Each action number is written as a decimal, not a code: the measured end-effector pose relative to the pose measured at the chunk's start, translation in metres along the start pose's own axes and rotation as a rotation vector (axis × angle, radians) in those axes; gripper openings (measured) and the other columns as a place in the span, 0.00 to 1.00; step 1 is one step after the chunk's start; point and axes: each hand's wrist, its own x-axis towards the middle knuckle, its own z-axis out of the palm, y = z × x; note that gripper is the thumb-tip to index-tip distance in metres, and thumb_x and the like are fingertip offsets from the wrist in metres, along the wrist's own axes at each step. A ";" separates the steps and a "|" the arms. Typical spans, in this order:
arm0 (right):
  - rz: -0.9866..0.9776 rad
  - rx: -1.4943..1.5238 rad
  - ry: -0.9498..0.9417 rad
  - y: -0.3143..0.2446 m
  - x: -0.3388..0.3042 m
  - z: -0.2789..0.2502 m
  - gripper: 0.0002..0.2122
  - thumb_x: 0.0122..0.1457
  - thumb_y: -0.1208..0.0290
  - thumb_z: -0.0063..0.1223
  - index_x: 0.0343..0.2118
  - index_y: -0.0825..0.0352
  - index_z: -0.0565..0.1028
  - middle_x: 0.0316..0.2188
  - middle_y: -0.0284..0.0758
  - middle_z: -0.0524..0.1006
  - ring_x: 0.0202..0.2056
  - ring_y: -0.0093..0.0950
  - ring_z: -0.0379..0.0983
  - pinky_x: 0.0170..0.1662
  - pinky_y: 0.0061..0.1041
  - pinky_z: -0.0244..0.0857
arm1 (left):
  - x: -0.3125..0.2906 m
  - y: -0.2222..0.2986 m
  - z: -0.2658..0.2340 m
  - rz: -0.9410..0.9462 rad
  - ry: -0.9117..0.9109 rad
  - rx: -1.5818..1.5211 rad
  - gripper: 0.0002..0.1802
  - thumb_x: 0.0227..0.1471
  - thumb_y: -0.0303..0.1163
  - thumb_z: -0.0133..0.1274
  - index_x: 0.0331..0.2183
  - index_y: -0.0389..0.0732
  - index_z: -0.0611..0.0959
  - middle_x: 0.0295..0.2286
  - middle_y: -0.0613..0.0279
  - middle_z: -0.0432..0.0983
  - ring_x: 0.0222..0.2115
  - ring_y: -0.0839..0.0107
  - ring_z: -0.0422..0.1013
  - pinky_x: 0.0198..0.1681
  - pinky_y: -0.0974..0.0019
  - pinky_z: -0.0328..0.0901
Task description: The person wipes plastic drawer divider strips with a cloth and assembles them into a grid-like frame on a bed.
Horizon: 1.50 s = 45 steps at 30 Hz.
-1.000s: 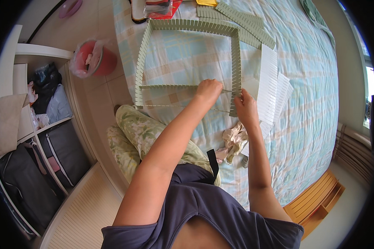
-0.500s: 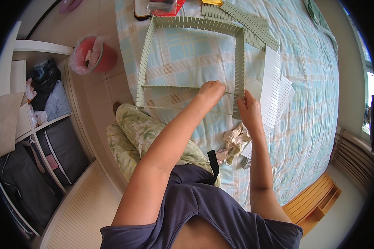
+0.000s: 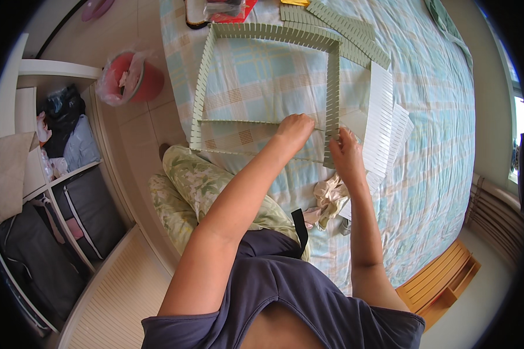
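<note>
Green slotted divider strips form an upright rectangular frame [image 3: 273,32] on the bed. A thinner-looking crosswise strip [image 3: 239,123] runs inside it, close to its near side. My left hand [image 3: 297,129] is closed around the right end of this crosswise strip. At the frame's right side, my right hand [image 3: 348,152] pinches the side strip [image 3: 332,87] near its lower end. The fingertips of both hands are partly hidden, and the exact joint between the strips is too small to make out.
Loose green strips [image 3: 349,36] lie beyond the frame's far right corner. White slotted sheets [image 3: 379,116] rest to the right, with crumpled cloth [image 3: 330,195] nearer me. A red lined bin [image 3: 145,81] and open shelves [image 3: 75,174] stand left of the bed [image 3: 431,145].
My right hand has shifted slightly left, and the lower end of the frame's right side has moved left with it. My left hand stays almost in place.
</note>
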 end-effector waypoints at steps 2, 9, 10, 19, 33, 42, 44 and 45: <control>0.006 -0.055 -0.004 0.001 -0.001 0.004 0.12 0.54 0.75 0.48 0.41 0.72 0.71 0.27 0.45 0.72 0.26 0.34 0.69 0.31 0.32 0.62 | -0.002 0.000 0.001 0.004 -0.005 0.007 0.05 0.40 0.16 0.50 0.22 0.35 0.79 0.25 0.46 0.77 0.29 0.51 0.77 0.32 0.57 0.73; -0.004 -0.048 0.010 0.009 0.001 0.014 0.14 0.54 0.76 0.48 0.44 0.72 0.71 0.25 0.45 0.73 0.26 0.35 0.70 0.32 0.32 0.63 | -0.006 0.001 -0.011 -0.059 -0.022 -0.023 0.08 0.46 0.19 0.51 0.32 0.36 0.80 0.32 0.49 0.77 0.36 0.54 0.75 0.42 0.54 0.69; -0.023 -0.053 0.020 0.010 0.002 0.015 0.14 0.54 0.76 0.48 0.45 0.72 0.71 0.25 0.45 0.73 0.26 0.35 0.70 0.32 0.32 0.64 | -0.014 -0.002 -0.022 -0.043 0.047 -0.069 0.09 0.48 0.20 0.51 0.35 0.37 0.80 0.34 0.50 0.77 0.39 0.55 0.74 0.46 0.53 0.67; -0.122 -0.041 0.070 0.025 0.003 0.021 0.18 0.55 0.76 0.46 0.50 0.69 0.68 0.22 0.49 0.75 0.25 0.45 0.74 0.29 0.36 0.66 | -0.146 -0.084 -0.111 -0.449 1.012 -0.398 0.14 0.57 0.21 0.43 0.45 0.36 0.77 0.42 0.54 0.76 0.44 0.62 0.73 0.47 0.64 0.66; -0.094 0.007 0.051 0.026 0.004 0.020 0.18 0.55 0.76 0.46 0.50 0.70 0.69 0.25 0.49 0.76 0.27 0.44 0.75 0.32 0.36 0.67 | -0.213 -0.084 -0.100 -0.646 0.674 -0.583 0.04 0.48 0.21 0.58 0.30 0.33 0.79 0.26 0.63 0.77 0.31 0.75 0.74 0.39 0.72 0.68; -0.020 0.008 0.031 0.017 0.002 0.017 0.15 0.56 0.75 0.47 0.47 0.70 0.71 0.27 0.43 0.76 0.27 0.33 0.73 0.33 0.30 0.65 | -0.210 -0.089 -0.104 -0.664 0.619 -0.623 0.03 0.48 0.21 0.58 0.29 0.33 0.79 0.24 0.64 0.77 0.27 0.78 0.72 0.34 0.73 0.67; -0.020 0.012 0.029 0.017 0.001 0.017 0.15 0.56 0.75 0.47 0.47 0.70 0.71 0.26 0.43 0.76 0.26 0.32 0.73 0.33 0.29 0.65 | -0.210 -0.092 -0.102 -0.666 0.623 -0.629 0.03 0.49 0.22 0.57 0.29 0.33 0.79 0.24 0.65 0.77 0.27 0.79 0.72 0.32 0.74 0.66; -0.020 0.013 0.029 0.016 0.001 0.017 0.15 0.56 0.75 0.47 0.47 0.70 0.71 0.26 0.43 0.76 0.26 0.32 0.72 0.32 0.29 0.65 | -0.210 -0.094 -0.100 -0.665 0.619 -0.617 0.03 0.49 0.22 0.57 0.29 0.33 0.79 0.24 0.65 0.77 0.26 0.80 0.72 0.32 0.74 0.66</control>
